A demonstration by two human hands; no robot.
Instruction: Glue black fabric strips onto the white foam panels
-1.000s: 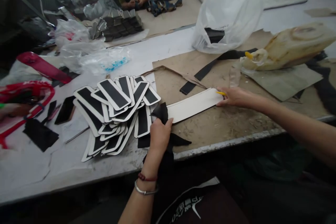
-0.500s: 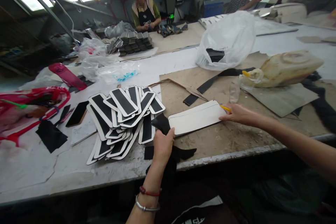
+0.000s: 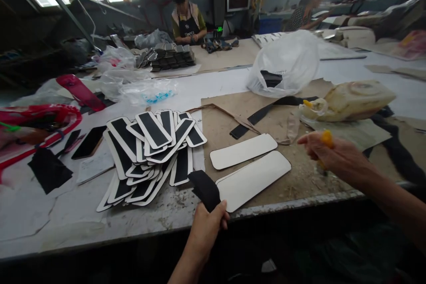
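Observation:
My left hand [image 3: 208,226] is closed, pinching the near corner of a few stacked white panels [image 3: 254,182] with rounded ends. It also holds a bundle of black strips [image 3: 204,188]. A single white panel [image 3: 244,151] lies flat on the brown board just beyond. My right hand [image 3: 328,153], to the right of the panels and apart from them, is closed round a tool with a yellow handle [image 3: 327,138]. The tool's lower end is blurred. Left of my left hand lies a loose pile of white panels with black centres [image 3: 155,131].
A milky plastic bottle [image 3: 357,100] lies on its side at right. Behind the brown board [image 3: 219,108] stands a clear plastic bag [image 3: 286,60] with black pieces. A phone [image 3: 89,142] and black scraps [image 3: 49,168] lie left. Across the table one person [image 3: 188,22] works; another is at right.
A single white panel now lies apart on the board. My left hand has drawn the other panels nearer to the table edge. My right hand has left the panels and moved right with the yellow-handled tool.

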